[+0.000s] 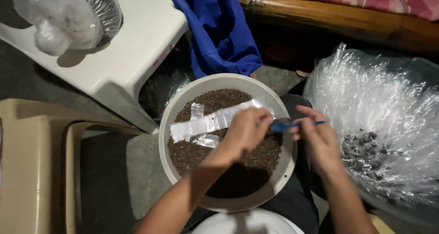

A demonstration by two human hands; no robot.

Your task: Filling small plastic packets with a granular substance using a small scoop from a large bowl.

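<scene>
While left hand [247,130] grips clear packet [215,121] over basin [280,178], right hand [314,134] pinches blue spoon [292,124].

Spoon [292,124] bowl behind left hand [249,130]

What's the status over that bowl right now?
Left hand holds clear packet. Right hand holds blue spoon. Bowl full of dark grains. Nothing blocking.

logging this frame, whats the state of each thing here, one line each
left hand: gripping small clear plastic bags
right hand: pinching blue spoon, level
round bowl: partly filled with dark seeds
big clear bag: open, crumpled, some packets inside
white plastic stool: upright
</scene>
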